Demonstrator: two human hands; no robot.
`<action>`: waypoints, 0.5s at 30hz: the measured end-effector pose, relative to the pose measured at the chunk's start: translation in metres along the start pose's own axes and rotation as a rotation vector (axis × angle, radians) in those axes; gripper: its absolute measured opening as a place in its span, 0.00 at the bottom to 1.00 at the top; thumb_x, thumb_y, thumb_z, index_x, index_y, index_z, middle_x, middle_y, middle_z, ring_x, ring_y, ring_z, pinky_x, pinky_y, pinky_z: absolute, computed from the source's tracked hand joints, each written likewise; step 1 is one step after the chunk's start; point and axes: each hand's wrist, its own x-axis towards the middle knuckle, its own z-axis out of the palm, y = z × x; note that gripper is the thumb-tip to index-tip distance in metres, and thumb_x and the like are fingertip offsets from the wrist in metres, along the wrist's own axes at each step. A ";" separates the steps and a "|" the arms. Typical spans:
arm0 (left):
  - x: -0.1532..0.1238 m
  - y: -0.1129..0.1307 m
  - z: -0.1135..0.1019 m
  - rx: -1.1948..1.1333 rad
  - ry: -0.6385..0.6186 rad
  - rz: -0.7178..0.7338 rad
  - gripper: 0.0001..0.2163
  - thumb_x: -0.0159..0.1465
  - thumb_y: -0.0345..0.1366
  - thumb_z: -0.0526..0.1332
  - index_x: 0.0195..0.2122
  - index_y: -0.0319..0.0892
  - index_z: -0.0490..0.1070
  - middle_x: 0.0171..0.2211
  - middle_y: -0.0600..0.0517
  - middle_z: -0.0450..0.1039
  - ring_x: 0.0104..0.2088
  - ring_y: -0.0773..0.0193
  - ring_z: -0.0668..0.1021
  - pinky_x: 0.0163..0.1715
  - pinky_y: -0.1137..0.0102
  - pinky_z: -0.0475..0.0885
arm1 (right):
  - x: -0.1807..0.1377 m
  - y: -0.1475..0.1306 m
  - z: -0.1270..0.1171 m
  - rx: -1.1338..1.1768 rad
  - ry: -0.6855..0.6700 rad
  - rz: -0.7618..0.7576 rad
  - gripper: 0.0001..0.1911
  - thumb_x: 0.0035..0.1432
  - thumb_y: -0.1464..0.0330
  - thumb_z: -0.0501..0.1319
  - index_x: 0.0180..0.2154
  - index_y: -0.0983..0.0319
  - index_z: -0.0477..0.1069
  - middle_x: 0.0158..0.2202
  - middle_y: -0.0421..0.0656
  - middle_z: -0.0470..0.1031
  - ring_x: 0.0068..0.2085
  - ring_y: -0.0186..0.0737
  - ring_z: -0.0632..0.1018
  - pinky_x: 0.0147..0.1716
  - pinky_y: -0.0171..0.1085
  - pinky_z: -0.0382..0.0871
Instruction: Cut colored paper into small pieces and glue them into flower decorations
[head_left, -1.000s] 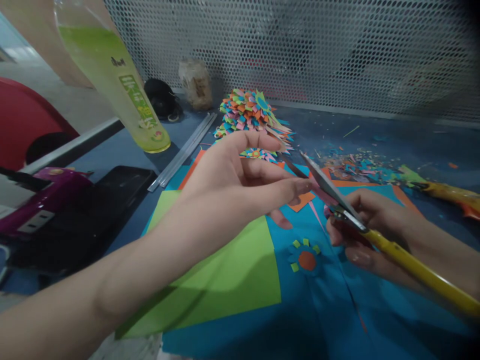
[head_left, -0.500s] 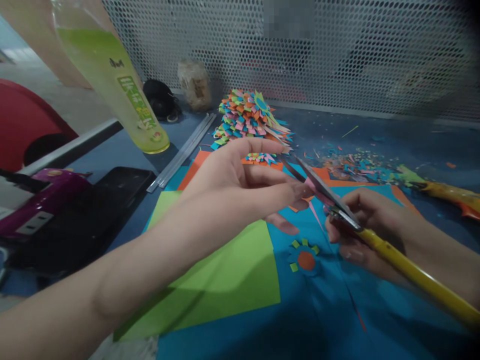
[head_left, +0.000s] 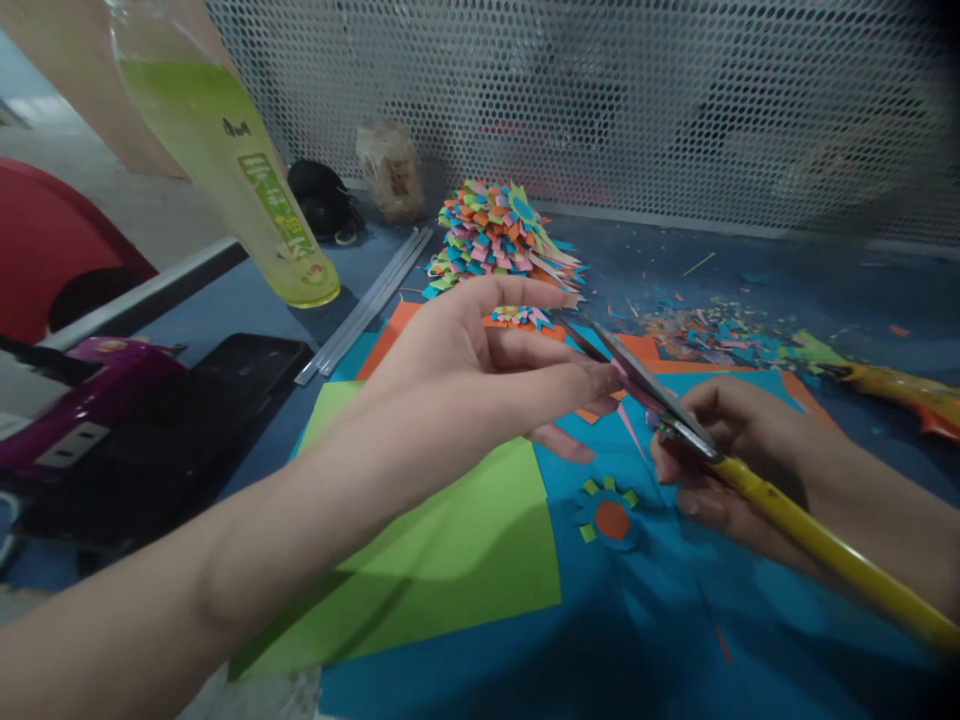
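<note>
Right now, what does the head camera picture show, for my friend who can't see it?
The right hand holds yellow-handled scissors cutting a small paper scrap pinched by the left hand. Below lie blue and green paper and a little paper flower; a colourful paper pile sits behind.

Both forearms are bare to the edge of the frame, with no sleeve, watch or bracelet showing. The left hand [head_left: 480, 375] has no ring, and its nails are short and unpainted. The right hand [head_left: 739, 450] is also bare, its nails trimmed and plain.
</note>
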 end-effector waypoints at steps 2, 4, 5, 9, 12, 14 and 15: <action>0.000 0.000 -0.001 0.013 0.003 0.000 0.18 0.52 0.29 0.67 0.41 0.43 0.64 0.23 0.56 0.77 0.29 0.60 0.82 0.18 0.76 0.77 | 0.001 0.000 0.001 -0.017 0.006 -0.013 0.13 0.53 0.58 0.62 0.36 0.53 0.61 0.31 0.36 0.69 0.30 0.35 0.74 0.26 0.29 0.72; 0.000 -0.001 -0.002 0.019 -0.012 0.009 0.18 0.52 0.29 0.67 0.41 0.43 0.64 0.23 0.55 0.77 0.30 0.60 0.82 0.18 0.76 0.77 | 0.002 0.000 0.002 -0.036 0.019 -0.029 0.12 0.53 0.58 0.62 0.36 0.52 0.61 0.31 0.36 0.69 0.30 0.34 0.74 0.26 0.29 0.72; 0.000 -0.002 -0.002 0.018 -0.018 0.013 0.17 0.52 0.29 0.67 0.41 0.44 0.64 0.24 0.55 0.77 0.30 0.61 0.82 0.19 0.76 0.77 | 0.003 0.000 0.002 -0.049 0.029 -0.040 0.12 0.53 0.58 0.62 0.35 0.52 0.61 0.30 0.36 0.69 0.29 0.34 0.74 0.25 0.29 0.72; 0.001 -0.004 -0.001 -0.003 -0.017 0.025 0.17 0.52 0.27 0.67 0.40 0.45 0.64 0.23 0.57 0.77 0.29 0.62 0.81 0.18 0.76 0.77 | 0.004 0.002 0.001 -0.084 0.064 -0.069 0.12 0.52 0.56 0.62 0.35 0.52 0.63 0.29 0.36 0.68 0.28 0.35 0.73 0.24 0.30 0.72; 0.001 -0.002 0.001 -0.038 -0.019 0.017 0.16 0.52 0.26 0.66 0.39 0.44 0.63 0.22 0.58 0.76 0.24 0.65 0.80 0.18 0.76 0.77 | 0.002 0.005 -0.001 -0.047 0.040 -0.050 0.12 0.52 0.57 0.62 0.35 0.52 0.63 0.30 0.36 0.69 0.28 0.35 0.73 0.24 0.30 0.72; 0.000 -0.001 0.002 -0.061 -0.021 0.012 0.16 0.52 0.25 0.66 0.39 0.44 0.62 0.22 0.60 0.76 0.21 0.68 0.79 0.17 0.76 0.77 | 0.000 0.006 -0.002 -0.006 0.003 -0.031 0.12 0.52 0.57 0.62 0.37 0.51 0.62 0.31 0.37 0.70 0.26 0.35 0.73 0.23 0.31 0.72; 0.000 0.000 0.003 -0.068 -0.019 0.012 0.16 0.52 0.25 0.66 0.39 0.44 0.62 0.21 0.60 0.75 0.20 0.69 0.78 0.18 0.76 0.77 | -0.001 0.006 -0.002 0.004 -0.004 -0.030 0.13 0.52 0.57 0.62 0.37 0.52 0.62 0.31 0.37 0.70 0.25 0.35 0.72 0.22 0.31 0.72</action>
